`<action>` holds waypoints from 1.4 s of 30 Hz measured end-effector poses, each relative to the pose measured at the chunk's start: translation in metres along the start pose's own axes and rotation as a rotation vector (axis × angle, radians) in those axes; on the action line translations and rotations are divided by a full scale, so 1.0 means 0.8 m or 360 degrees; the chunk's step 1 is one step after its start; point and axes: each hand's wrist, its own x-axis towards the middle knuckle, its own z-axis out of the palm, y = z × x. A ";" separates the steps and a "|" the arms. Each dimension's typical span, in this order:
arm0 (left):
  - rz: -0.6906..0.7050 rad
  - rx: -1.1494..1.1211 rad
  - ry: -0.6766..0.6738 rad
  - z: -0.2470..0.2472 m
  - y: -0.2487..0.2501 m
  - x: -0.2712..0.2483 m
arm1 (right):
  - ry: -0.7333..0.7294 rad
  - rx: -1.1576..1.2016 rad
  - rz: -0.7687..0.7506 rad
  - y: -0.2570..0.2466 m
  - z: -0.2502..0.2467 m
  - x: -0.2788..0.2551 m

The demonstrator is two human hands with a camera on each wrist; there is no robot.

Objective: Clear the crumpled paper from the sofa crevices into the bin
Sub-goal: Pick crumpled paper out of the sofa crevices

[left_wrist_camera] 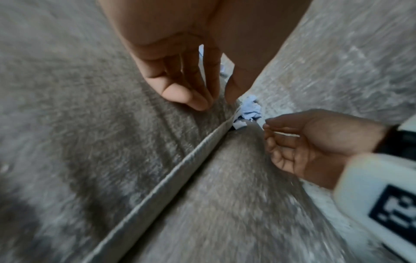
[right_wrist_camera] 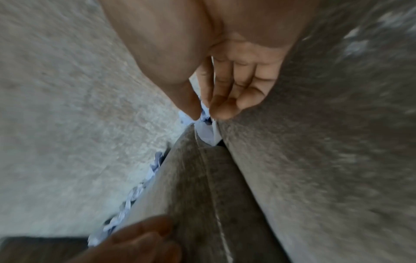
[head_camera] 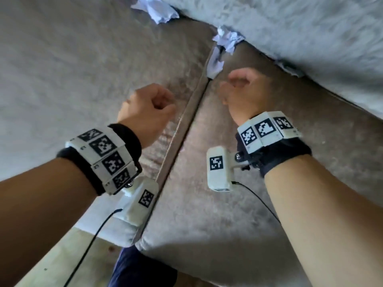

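Pale blue crumpled paper (head_camera: 214, 63) is wedged in the seam between two grey sofa seat cushions, with another wad (head_camera: 227, 39) just beyond it under the backrest. My right hand (head_camera: 232, 83) hovers just short of the seam paper with its fingers loosely bent and nothing in them. In the right wrist view its thumb and fingertips (right_wrist_camera: 225, 106) hang right over the paper (right_wrist_camera: 206, 129). My left hand (head_camera: 163, 104) floats over the left cushion, loosely curled and holding nothing. The left wrist view shows the paper (left_wrist_camera: 247, 112) ahead of both hands. No bin is in view.
A bigger paper wad (head_camera: 154, 9) sits in the back crevice at the far left, and a scrap (head_camera: 290, 68) pokes out at the right. More paper lines the backrest crevice (right_wrist_camera: 135, 192). Pale floor (head_camera: 62, 255) and a dark trouser leg (head_camera: 134, 266) lie below the sofa's front edge.
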 end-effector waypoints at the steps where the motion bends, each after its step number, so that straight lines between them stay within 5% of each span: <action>1: 0.0001 -0.0041 -0.0025 -0.003 0.000 0.005 | 0.0051 0.0019 0.0065 -0.003 0.002 0.007; 8: 0.0028 -0.0120 -0.0135 0.028 0.028 0.023 | 0.0500 -0.0004 0.0228 0.068 -0.062 0.054; 19: 0.0010 -0.0216 -0.0032 0.076 0.060 0.041 | 0.0346 -0.0289 0.0095 0.077 -0.098 0.099; 25: 0.0123 -0.0118 0.0192 0.097 0.097 0.065 | 0.0289 -0.0369 0.0038 0.082 -0.103 0.114; 35: 0.0134 0.0156 0.0266 0.120 0.096 0.086 | 0.0164 0.0164 0.0186 0.095 -0.113 0.115; 42: 0.0019 0.0148 0.0361 0.122 0.098 0.088 | 0.0159 0.0251 0.0045 0.093 -0.126 0.099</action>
